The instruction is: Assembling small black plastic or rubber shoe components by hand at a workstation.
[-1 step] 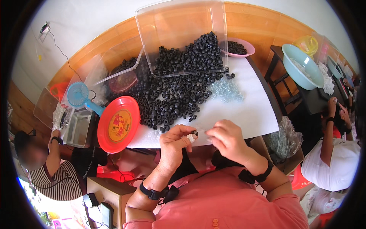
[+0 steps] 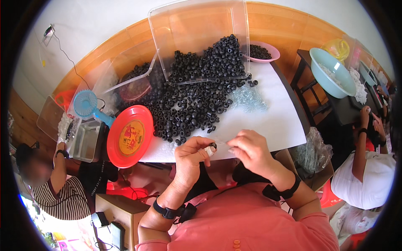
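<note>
A round red plate (image 2: 130, 137) with a yellow printed centre is the landmark. Left of and beyond the plate is a blue handheld fan (image 2: 85, 103), its handle near the rim. Left of the plate sits a grey rectangular container (image 2: 86, 138); farther left, a person in a striped top (image 2: 63, 196). Well right of the plate are a crumpled clear bag (image 2: 314, 151), a pale blue basin (image 2: 320, 78) and a person in white (image 2: 365, 180).
</note>
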The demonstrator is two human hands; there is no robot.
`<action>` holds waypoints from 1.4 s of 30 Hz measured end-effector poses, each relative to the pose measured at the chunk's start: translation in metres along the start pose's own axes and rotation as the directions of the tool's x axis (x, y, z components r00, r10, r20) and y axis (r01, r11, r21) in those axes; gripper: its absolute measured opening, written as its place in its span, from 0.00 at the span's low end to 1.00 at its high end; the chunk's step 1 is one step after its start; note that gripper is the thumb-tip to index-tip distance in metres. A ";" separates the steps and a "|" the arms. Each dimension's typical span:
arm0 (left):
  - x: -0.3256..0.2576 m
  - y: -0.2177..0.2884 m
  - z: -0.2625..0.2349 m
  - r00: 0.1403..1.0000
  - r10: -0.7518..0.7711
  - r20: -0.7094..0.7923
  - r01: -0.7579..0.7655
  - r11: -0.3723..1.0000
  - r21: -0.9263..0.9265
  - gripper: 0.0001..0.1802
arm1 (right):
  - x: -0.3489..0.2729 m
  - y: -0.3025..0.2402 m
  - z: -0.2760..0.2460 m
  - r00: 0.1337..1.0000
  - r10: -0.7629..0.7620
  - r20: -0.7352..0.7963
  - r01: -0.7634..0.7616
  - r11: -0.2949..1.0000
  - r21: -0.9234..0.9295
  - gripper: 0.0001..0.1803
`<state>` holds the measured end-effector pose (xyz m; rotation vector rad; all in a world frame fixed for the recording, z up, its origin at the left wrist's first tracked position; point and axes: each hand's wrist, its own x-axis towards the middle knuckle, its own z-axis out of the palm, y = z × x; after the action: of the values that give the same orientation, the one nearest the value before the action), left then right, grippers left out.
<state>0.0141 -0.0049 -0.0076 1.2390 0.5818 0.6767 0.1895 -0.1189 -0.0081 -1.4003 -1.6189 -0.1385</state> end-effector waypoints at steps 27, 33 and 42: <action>0.000 0.000 -0.004 1.000 0.001 -0.016 0.000 0.999 0.042 0.10 | 0.008 0.007 0.012 1.000 0.009 0.026 -0.008 0.999 -0.035 0.10; -0.002 0.000 -0.004 1.000 0.006 -0.007 -0.005 0.997 0.074 0.10 | 0.007 0.008 0.011 1.000 0.015 0.017 -0.015 1.000 -0.011 0.10; -0.003 -0.004 -0.007 1.000 0.022 0.017 -0.022 0.998 0.052 0.10 | 0.005 0.009 0.013 0.999 0.038 -0.007 -0.038 0.999 0.015 0.11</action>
<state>0.0073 -0.0036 -0.0125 1.3005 0.5764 0.6728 0.1904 -0.1039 -0.0157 -1.4169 -1.5835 -0.1092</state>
